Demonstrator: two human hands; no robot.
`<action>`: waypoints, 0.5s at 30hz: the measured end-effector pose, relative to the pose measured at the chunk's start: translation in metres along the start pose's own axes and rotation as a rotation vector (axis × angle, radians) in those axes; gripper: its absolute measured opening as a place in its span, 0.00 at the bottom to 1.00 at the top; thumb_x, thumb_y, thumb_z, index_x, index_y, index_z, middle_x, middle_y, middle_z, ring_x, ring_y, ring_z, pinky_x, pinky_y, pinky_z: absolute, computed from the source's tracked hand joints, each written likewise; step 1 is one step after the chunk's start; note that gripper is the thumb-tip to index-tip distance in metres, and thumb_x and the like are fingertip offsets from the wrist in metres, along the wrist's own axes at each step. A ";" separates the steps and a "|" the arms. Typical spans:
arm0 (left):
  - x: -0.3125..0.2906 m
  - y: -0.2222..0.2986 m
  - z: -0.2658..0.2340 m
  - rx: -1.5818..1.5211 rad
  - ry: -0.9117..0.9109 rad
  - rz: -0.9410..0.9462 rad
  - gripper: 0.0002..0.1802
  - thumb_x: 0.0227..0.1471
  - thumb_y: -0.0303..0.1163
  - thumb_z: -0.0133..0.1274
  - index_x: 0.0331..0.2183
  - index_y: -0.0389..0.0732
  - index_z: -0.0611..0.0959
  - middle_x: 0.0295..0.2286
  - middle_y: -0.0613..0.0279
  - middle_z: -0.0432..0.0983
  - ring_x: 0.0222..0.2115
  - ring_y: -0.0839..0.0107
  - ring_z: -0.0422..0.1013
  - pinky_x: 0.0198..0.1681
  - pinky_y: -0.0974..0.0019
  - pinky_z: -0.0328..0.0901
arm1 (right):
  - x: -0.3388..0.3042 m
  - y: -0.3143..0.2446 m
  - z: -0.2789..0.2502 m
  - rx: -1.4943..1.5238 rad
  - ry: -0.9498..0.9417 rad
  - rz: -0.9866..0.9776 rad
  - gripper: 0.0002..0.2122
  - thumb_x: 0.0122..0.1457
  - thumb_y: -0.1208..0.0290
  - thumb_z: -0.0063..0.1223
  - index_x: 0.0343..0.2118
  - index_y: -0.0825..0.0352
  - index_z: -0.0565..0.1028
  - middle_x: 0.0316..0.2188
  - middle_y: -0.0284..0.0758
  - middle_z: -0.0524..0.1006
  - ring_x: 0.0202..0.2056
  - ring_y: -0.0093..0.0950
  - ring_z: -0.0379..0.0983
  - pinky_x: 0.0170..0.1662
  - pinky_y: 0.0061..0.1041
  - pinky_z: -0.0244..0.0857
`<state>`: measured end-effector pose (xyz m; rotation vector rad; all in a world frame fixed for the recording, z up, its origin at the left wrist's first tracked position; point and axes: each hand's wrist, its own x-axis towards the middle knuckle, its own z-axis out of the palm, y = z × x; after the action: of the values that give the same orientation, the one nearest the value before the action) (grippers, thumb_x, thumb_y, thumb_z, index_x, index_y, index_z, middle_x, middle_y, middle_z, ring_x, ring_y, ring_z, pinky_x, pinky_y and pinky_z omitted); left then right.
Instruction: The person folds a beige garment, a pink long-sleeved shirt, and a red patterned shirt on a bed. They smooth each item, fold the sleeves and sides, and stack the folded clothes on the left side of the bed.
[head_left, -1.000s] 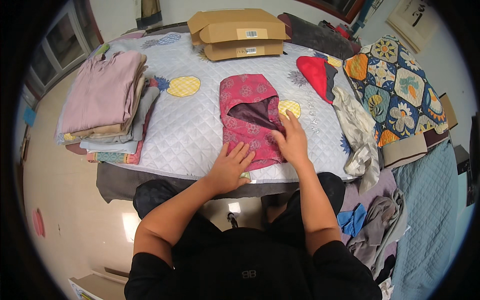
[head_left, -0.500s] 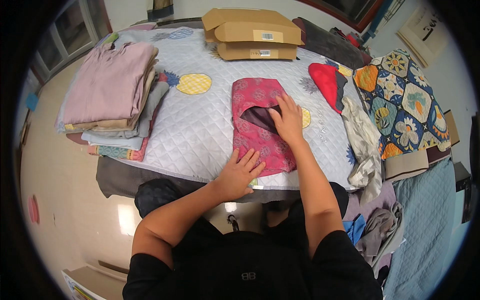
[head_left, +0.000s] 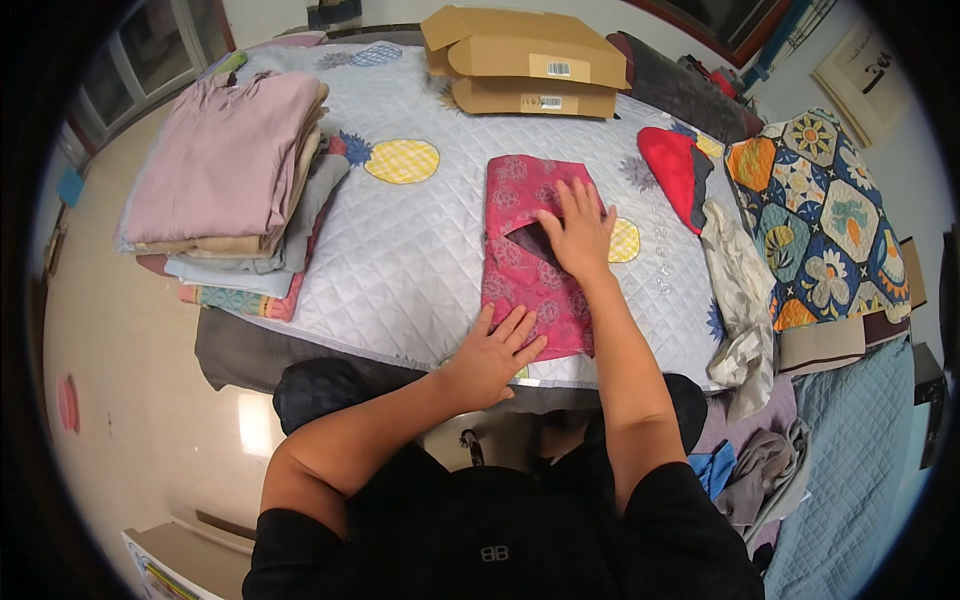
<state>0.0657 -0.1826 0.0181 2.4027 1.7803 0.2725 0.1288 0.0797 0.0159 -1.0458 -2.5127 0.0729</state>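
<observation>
A pink-red patterned garment (head_left: 515, 280), folded into an upright rectangle, lies on the pale quilted bed cover (head_left: 400, 240). Its middle shows a dark, pointed gap where the inner lining is visible. My left hand (head_left: 490, 358) rests with fingers spread over the lower left corner of the cloth. On the upper right part of the garment lies my right hand (head_left: 582, 232), palm down and fingers stretched, its thumb near the dark gap. Neither hand grips anything.
To the left stands a stack of folded clothes (head_left: 220, 170), a mauve one on top. Brown cardboard boxes (head_left: 530, 60) sit at the back. Rightward lie a red and grey cloth (head_left: 672, 170), a crumpled white cloth (head_left: 740, 300) and a patterned cushion (head_left: 825, 220). Loose clothes (head_left: 755, 475) lie lower right.
The whole view has shifted slightly, so things appear farther right. My right hand has flattened on the cloth, and the dark gap looks smaller. My left hand stays at the lower corner.
</observation>
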 end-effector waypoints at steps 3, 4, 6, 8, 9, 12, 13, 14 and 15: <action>0.000 0.002 0.000 0.002 -0.009 -0.003 0.57 0.39 0.49 0.71 0.67 0.45 0.62 0.67 0.42 0.53 0.69 0.47 0.48 0.67 0.33 0.45 | -0.006 -0.034 -0.003 -0.016 0.054 -0.160 0.33 0.63 0.41 0.47 0.67 0.56 0.66 0.72 0.39 0.56 0.73 0.39 0.45 0.70 0.60 0.31; 0.001 0.002 -0.001 0.005 -0.017 -0.002 0.57 0.39 0.49 0.71 0.67 0.45 0.62 0.67 0.42 0.53 0.69 0.46 0.48 0.67 0.33 0.45 | -0.012 -0.038 0.005 -0.065 0.038 -0.208 0.34 0.63 0.41 0.46 0.68 0.55 0.64 0.72 0.39 0.55 0.73 0.40 0.45 0.71 0.59 0.32; 0.004 0.003 -0.002 0.011 -0.026 0.015 0.57 0.40 0.49 0.71 0.67 0.45 0.62 0.67 0.42 0.52 0.69 0.46 0.47 0.67 0.33 0.45 | -0.025 -0.031 0.027 -0.016 -0.125 -0.187 0.34 0.64 0.42 0.46 0.69 0.55 0.61 0.72 0.39 0.54 0.73 0.39 0.45 0.71 0.58 0.32; 0.004 0.004 -0.001 0.010 -0.037 0.029 0.57 0.40 0.49 0.71 0.68 0.45 0.62 0.67 0.42 0.52 0.69 0.46 0.47 0.67 0.33 0.45 | -0.030 -0.025 0.031 0.033 -0.258 -0.147 0.35 0.65 0.42 0.45 0.70 0.55 0.59 0.72 0.40 0.53 0.73 0.37 0.43 0.71 0.57 0.32; 0.004 0.002 -0.001 0.014 -0.036 0.026 0.58 0.40 0.49 0.71 0.68 0.46 0.61 0.67 0.42 0.52 0.69 0.46 0.47 0.67 0.33 0.45 | -0.029 -0.025 0.026 0.052 -0.260 -0.143 0.35 0.65 0.41 0.45 0.70 0.55 0.59 0.72 0.40 0.54 0.73 0.37 0.44 0.71 0.57 0.32; 0.002 0.002 0.002 0.019 -0.033 0.010 0.58 0.40 0.49 0.70 0.68 0.46 0.61 0.67 0.42 0.52 0.69 0.46 0.47 0.67 0.33 0.44 | -0.031 -0.033 0.005 0.062 -0.243 -0.152 0.35 0.64 0.41 0.45 0.70 0.55 0.60 0.72 0.40 0.55 0.73 0.37 0.45 0.71 0.57 0.32; -0.001 0.001 0.003 0.021 -0.031 -0.004 0.58 0.41 0.49 0.70 0.68 0.46 0.61 0.67 0.42 0.52 0.69 0.46 0.48 0.67 0.33 0.44 | -0.037 -0.040 -0.007 0.035 -0.220 -0.174 0.35 0.64 0.41 0.45 0.70 0.55 0.60 0.72 0.40 0.55 0.73 0.38 0.46 0.71 0.57 0.32; -0.002 0.002 0.003 0.022 -0.028 -0.009 0.58 0.41 0.50 0.70 0.68 0.46 0.61 0.67 0.42 0.52 0.69 0.45 0.48 0.67 0.32 0.44 | -0.046 -0.043 -0.016 0.003 -0.194 -0.189 0.35 0.64 0.40 0.45 0.70 0.56 0.60 0.71 0.40 0.56 0.73 0.38 0.46 0.71 0.57 0.32; -0.001 0.002 0.003 0.024 -0.030 -0.006 0.57 0.41 0.50 0.70 0.68 0.46 0.61 0.67 0.42 0.52 0.69 0.45 0.48 0.67 0.33 0.44 | -0.055 -0.041 -0.018 -0.031 -0.170 -0.172 0.35 0.63 0.41 0.46 0.69 0.56 0.62 0.71 0.40 0.57 0.72 0.38 0.48 0.71 0.57 0.33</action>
<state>0.0683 -0.1845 0.0157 2.4038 1.7882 0.2150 0.1432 0.0104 0.0213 -0.8633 -2.7545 0.0762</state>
